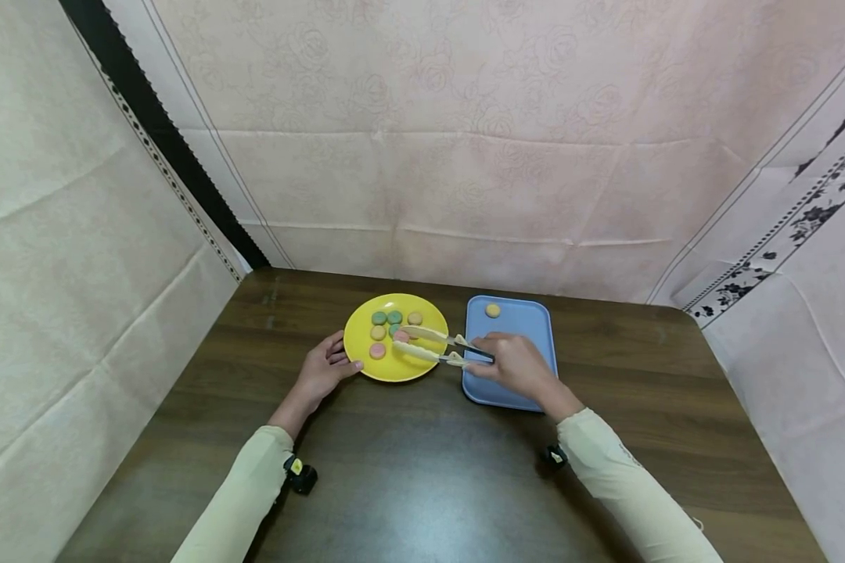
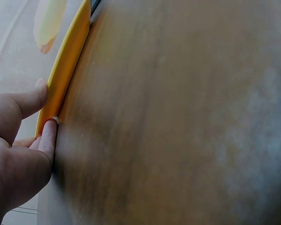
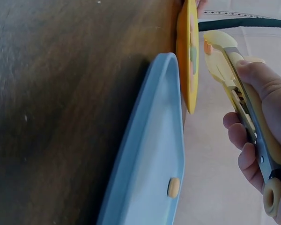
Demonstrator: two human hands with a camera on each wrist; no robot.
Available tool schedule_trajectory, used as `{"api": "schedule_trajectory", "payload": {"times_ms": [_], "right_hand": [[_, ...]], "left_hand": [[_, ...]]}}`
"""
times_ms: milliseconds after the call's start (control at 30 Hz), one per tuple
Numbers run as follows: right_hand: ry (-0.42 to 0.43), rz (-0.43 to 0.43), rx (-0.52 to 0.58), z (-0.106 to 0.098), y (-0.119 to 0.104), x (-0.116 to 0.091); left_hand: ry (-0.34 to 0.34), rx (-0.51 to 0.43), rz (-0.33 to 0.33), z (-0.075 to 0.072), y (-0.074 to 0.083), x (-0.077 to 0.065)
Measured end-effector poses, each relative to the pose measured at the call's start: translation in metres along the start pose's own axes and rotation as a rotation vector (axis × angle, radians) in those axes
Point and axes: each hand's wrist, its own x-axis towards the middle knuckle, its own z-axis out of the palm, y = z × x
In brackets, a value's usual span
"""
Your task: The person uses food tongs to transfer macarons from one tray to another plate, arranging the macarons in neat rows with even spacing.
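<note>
My left hand (image 1: 325,369) holds the rim of a round yellow plate (image 1: 359,361), thumb on the upper edge and fingers at its side and underside in the left wrist view. Several small macarons lie on the plate, among them a green macaron (image 1: 379,318), a yellow macaron (image 1: 378,332) and a pink macaron (image 1: 377,351). My right hand (image 1: 514,363) grips cream and dark-grey tongs (image 1: 417,351), their tips spread over the plate. Between the tips, a pinkish macaron (image 3: 208,47) shows in the right wrist view.
A blue rectangular tray (image 1: 510,391) lies right of the plate, under my right hand in the head view. One yellow macaron (image 1: 493,310) sits near its far edge. The brown wooden table (image 1: 408,461) ends at patterned cloth hangings (image 1: 429,195) behind and at both sides.
</note>
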Motion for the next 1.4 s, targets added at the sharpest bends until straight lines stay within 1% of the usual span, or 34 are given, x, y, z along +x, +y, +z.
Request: {"api": "schedule_trajectory", "payload": {"times_ms": [67, 200, 467, 767, 933, 1100, 1167, 1400], "right_hand": [[0.002, -0.012, -0.014, 0.002, -0.001, 0.001], [-0.005, -0.030, -0.026, 0.007, -0.002, 0.004], [-0.051, -0.002, -0.023, 0.012, -0.004, 0.005], [-0.026, 0.008, -0.015, 0.012, -0.002, 0.001], [0.001, 0.022, 0.026, 0.000, 0.001, -0.006], [0.025, 0.085, 0.071, -0.020, 0.006, -0.013], [0.039, 0.114, 0.075, -0.028, 0.011, -0.015], [0.086, 0.175, 0.036, -0.045, 0.031, -0.025]], "left_hand": [[-0.006, 0.001, -0.007, 0.000, 0.010, -0.006], [-0.003, 0.000, -0.004, -0.001, 0.009, -0.005], [-0.008, -0.007, -0.006, 0.000, 0.008, -0.005], [-0.010, -0.010, -0.010, 0.001, 0.009, -0.005], [-0.009, -0.011, -0.014, 0.000, 0.009, -0.005], [-0.006, -0.001, -0.007, 0.000, 0.009, -0.005], [-0.005, -0.001, -0.005, 0.000, 0.008, -0.005], [-0.011, 0.001, 0.001, 0.000, 0.008, -0.005]]}}
